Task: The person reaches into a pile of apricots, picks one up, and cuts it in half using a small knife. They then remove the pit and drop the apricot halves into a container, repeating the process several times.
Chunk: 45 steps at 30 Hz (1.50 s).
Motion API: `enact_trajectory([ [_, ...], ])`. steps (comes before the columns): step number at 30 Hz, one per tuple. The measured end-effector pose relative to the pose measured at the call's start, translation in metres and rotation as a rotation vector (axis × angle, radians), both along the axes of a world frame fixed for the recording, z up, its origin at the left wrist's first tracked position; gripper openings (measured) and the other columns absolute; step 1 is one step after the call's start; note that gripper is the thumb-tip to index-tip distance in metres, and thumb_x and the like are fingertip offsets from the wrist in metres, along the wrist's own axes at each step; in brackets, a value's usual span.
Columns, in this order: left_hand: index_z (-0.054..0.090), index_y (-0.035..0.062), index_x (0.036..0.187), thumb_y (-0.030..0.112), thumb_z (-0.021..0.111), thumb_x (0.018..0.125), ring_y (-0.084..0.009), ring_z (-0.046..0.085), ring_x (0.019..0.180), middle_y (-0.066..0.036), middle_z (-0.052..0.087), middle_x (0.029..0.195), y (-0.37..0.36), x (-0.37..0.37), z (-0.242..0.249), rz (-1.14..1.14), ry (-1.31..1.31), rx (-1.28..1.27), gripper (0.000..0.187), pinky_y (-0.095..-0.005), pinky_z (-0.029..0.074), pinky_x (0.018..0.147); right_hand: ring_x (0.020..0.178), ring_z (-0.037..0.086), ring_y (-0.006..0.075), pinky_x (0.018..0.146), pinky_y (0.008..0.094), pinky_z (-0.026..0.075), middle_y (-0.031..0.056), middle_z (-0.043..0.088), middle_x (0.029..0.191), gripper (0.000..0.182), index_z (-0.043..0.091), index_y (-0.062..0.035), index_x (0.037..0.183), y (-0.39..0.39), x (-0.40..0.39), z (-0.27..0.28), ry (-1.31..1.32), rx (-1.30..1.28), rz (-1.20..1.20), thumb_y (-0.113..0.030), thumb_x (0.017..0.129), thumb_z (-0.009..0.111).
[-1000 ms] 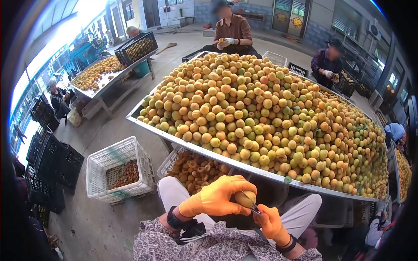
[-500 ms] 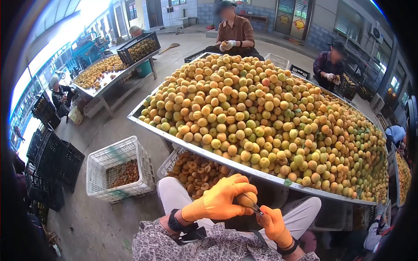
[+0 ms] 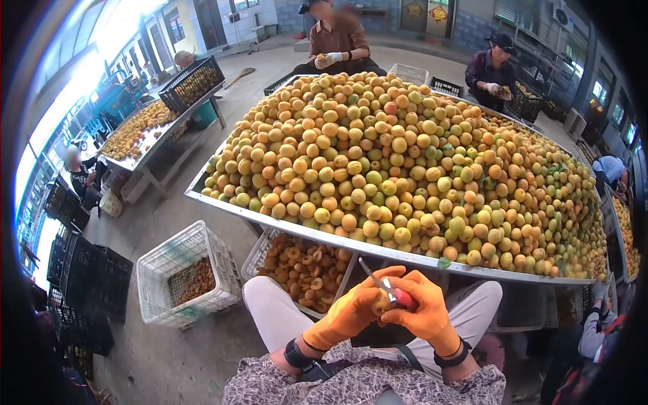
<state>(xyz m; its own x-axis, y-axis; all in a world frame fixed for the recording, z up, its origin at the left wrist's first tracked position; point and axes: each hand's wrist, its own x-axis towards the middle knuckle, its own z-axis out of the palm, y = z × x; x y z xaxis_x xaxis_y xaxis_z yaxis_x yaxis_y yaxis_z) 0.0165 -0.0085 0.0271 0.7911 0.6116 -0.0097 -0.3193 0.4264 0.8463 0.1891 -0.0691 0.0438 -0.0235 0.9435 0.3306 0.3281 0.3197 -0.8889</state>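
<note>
My left hand (image 3: pixel 349 312), in an orange glove, is closed round an apricot (image 3: pixel 380 304) above my lap. Close against it, my right hand (image 3: pixel 425 307), gloved in orange too, grips a knife (image 3: pixel 399 298) with a red handle. The knife's blade points up and to the left, past the left fingers. Fingers partly hide the apricot. Beyond both hands, a metal-edged table (image 3: pixel 317 233) bears a large heap of apricots (image 3: pixel 378 155). Below its edge, a crate (image 3: pixel 252 262) holds halved apricots (image 3: pixel 307 270).
A white crate (image 3: pixel 152 287) with a layer of pits (image 3: pixel 192 280) stands on the floor at the left. Black crates (image 3: pixel 91 277) are stacked beyond it. Two people sit across the heap; others are at the left and right edges. A second table (image 3: pixel 145 152) bears more fruit.
Both hands have come together and up a little. The knife has turned, its blade now pointing up-left. The view has shifted slightly, so the heap appears higher in it.
</note>
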Motion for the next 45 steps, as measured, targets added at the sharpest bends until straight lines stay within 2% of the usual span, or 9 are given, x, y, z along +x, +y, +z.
enact_trajectory([
  [6, 0.043, 0.0057, 0.138, 0.036, 0.054, 0.097, -0.0159, 0.055, 0.112, -0.01, 0.054, 0.126, -0.002, 0.003, -0.014, 0.0, 0.12, 0.005, 0.052, -0.0255, 0.049, 0.088, 0.083, 0.065, 0.0243, 0.07, 0.0314, 0.053, 0.0113, 0.065, 0.098, 0.059, 0.065, -0.0059, 0.119, 0.001, -0.003, -0.01, -0.179, 0.091, -0.019, -0.016, 0.064, 0.087],
  [9, 0.048, -0.0004, 0.127, 0.035, 0.043, 0.101, -0.0269, 0.061, 0.102, -0.015, 0.058, 0.116, 0.002, 0.004, -0.017, 0.137, 0.243, 0.65, 0.044, -0.0344, 0.048, 0.087, 0.088, 0.067, 0.029, 0.072, 0.0334, 0.055, 0.015, 0.066, 0.107, 0.062, 0.062, -0.0033, 0.121, 0.001, -0.004, -0.01, -0.297, 0.163, -0.035, -0.017, 0.065, 0.085],
  [15, 0.05, -0.0041, 0.123, 0.038, 0.044, 0.099, -0.0247, 0.06, 0.089, -0.015, 0.06, 0.107, -0.004, 0.02, -0.028, 0.366, 0.316, 0.713, 0.048, -0.0335, 0.047, 0.085, 0.077, 0.067, 0.0305, 0.068, 0.0324, 0.054, 0.015, 0.066, 0.1, 0.056, 0.06, -0.0017, 0.118, 0.005, -0.009, -0.028, -0.261, 0.157, -0.089, -0.019, 0.07, 0.082],
  [20, 0.046, -0.0013, 0.133, 0.035, 0.031, 0.106, -0.0077, 0.049, 0.067, -0.001, 0.058, 0.085, -0.016, 0.025, -0.007, 0.461, 0.393, 0.536, 0.048, -0.0214, 0.041, 0.056, 0.065, 0.057, 0.0095, 0.057, 0.0242, 0.044, 0.0006, 0.059, 0.075, 0.035, 0.061, 0.0024, 0.108, 0.004, -0.026, -0.053, 0.561, -0.19, -0.176, -0.028, 0.091, 0.067],
  [23, 0.043, 0.0001, 0.132, 0.036, 0.03, 0.106, -0.0064, 0.041, 0.058, 0.0, 0.052, 0.072, -0.001, 0.012, -0.02, 0.332, 0.093, 0.088, 0.046, -0.0205, 0.034, 0.052, 0.048, 0.038, 0.0037, 0.044, 0.0212, 0.027, -0.0023, 0.049, 0.067, 0.065, 0.058, 0.0021, 0.114, 0.006, -0.025, -0.042, 0.893, -0.274, -0.021, -0.058, 0.09, 0.058],
  [32, 0.058, 0.0087, 0.095, 0.06, 0.034, 0.099, -0.0145, 0.037, 0.048, -0.005, 0.046, 0.06, 0.01, -0.049, -0.037, 0.316, -0.143, -0.456, 0.057, -0.027, 0.03, 0.045, 0.041, 0.032, 0.0042, 0.039, 0.0208, 0.028, 0.0022, 0.047, 0.063, 0.089, 0.047, 0.0044, 0.122, 0.018, -0.044, -0.011, 0.903, -0.185, 0.125, -0.074, 0.08, 0.054],
  [36, 0.057, 0.0085, 0.092, 0.065, 0.033, 0.097, -0.0127, 0.038, 0.048, -0.004, 0.046, 0.058, 0.007, -0.07, -0.04, 0.371, -0.155, -0.405, 0.061, -0.025, 0.029, 0.044, 0.057, 0.043, 0.0045, 0.051, 0.018, 0.035, 0.0028, 0.051, 0.075, 0.045, 0.051, 0.0053, 0.123, 0.044, -0.069, -0.003, 0.846, -0.188, 0.012, 0.0, 0.08, 0.066],
  [41, 0.055, 0.0091, 0.085, 0.069, 0.034, 0.095, -0.0095, 0.039, 0.049, 0.0, 0.044, 0.057, 0.003, -0.08, -0.037, 0.568, 0.029, -0.313, 0.064, -0.0211, 0.028, 0.044, 0.068, 0.046, 0.0045, 0.06, 0.021, 0.043, -0.0019, 0.056, 0.08, 0.067, 0.05, -0.0035, 0.133, 0.079, -0.09, 0.0, 0.271, -0.141, 0.005, -0.017, 0.076, 0.084],
  [45, 0.052, 0.0088, 0.076, 0.062, 0.039, 0.098, -0.0085, 0.039, 0.049, 0.001, 0.042, 0.059, 0.003, -0.079, -0.045, 0.629, -0.027, -0.364, 0.059, -0.0199, 0.029, 0.046, 0.077, 0.062, 0.0069, 0.069, 0.0242, 0.052, 0.0062, 0.07, 0.085, 0.039, 0.065, -0.001, 0.114, 0.059, -0.094, -0.001, 0.249, -0.254, 0.188, -0.006, 0.078, 0.079],
])
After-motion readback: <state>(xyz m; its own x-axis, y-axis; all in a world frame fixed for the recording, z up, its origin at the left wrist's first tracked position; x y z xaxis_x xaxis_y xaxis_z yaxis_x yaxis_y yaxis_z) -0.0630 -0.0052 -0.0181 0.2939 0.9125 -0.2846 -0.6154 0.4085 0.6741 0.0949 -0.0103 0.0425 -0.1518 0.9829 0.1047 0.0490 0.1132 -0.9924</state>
